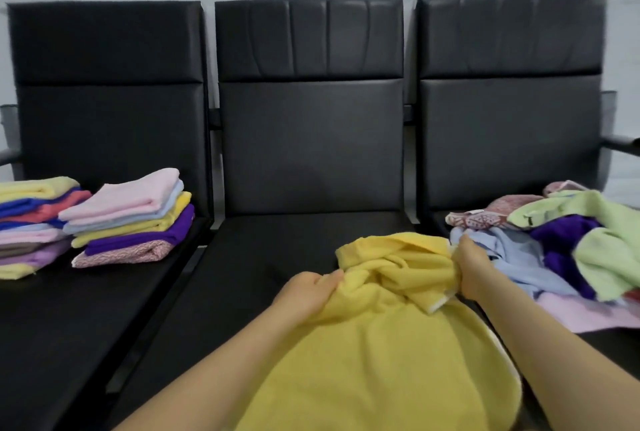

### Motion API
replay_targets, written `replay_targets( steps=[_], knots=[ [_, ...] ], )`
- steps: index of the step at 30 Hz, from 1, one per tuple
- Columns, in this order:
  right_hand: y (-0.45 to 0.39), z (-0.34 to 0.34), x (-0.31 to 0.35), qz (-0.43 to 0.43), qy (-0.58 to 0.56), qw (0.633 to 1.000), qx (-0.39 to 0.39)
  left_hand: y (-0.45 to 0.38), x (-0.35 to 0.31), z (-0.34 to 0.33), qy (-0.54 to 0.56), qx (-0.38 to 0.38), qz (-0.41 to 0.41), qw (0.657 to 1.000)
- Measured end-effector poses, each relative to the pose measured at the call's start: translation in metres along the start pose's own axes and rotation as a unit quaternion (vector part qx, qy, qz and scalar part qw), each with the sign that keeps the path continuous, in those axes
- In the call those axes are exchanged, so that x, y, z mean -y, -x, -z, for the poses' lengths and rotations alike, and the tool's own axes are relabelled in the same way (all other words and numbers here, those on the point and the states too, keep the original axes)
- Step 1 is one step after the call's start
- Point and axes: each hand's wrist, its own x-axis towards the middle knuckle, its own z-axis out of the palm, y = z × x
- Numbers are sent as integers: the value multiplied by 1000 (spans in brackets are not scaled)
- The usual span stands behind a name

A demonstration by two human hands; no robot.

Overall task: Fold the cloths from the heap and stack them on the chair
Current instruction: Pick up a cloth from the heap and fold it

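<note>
Two hands work one yellow cloth [381, 344] at the lower middle of the frame, over the front of the middle chair [277, 240]. Left hand [308, 288] grips a bunched fold at the cloth's left side, fingers curled into the fabric; right hand [469, 268] pinches the crumpled upper right edge, just beside the heap [561, 247]. Most of the cloth hangs toward the bottom of the frame, its far part twisted and rumpled between the hands, a pale hem showing at the right.

Judging by this, the step in hand is the opening out of a cloth just taken from the heap at the right of the frame, on the right chair [509, 139]; folding proper is not yet begun. Next, the hands likely need to find two corners, draw apart until the twist goes slack, and lay the cloth flat on the middle seat before the first fold.

Folded cloths already sit in two stacks [128, 219] at the left of the frame, on the left chair [104, 119], and the heap holds several more, so the task looks roughly midway
</note>
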Motion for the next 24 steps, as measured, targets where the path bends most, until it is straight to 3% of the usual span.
replay_targets(
  steps=[3, 6, 8, 10, 12, 14, 16, 19, 21, 24],
  knots=[
    [2, 10, -4, 26, 12, 1000, 1, 1, -6, -12, -11, 15, -5, 1000],
    [-2, 12, -3, 66, 99, 993, -7, 7, -4, 4, 188, -5, 5, 982],
    [-4, 11, -2, 85, 83, 993, -5, 10, -1, 26, 284, -72, -21, 956],
    [-5, 9, 2, 67, -31, 997, 11, 14, 5, 52, 307, -180, -60, 933],
    [-7, 3, 8, 29, -136, 990, 21, 24, 13, 75, 286, -288, -108, 907],
    [-9, -7, 9, 8, -115, 993, -6, 40, 20, 94, 235, -335, -148, 901],
    [-6, -14, 3, 18, 76, 996, -37, 52, 22, 105, 162, -275, -174, 932],
    [-7, -19, -20, 109, 359, 927, -7, 50, 35, 98, -13, -52, -63, 997],
    [-6, -18, -24, 158, 421, 893, 0, 43, 47, 86, -134, 45, -9, 990],
    [-8, -20, -26, 244, 420, 874, 25, 22, 56, 74, -117, 16, -38, 992]
  ],
)
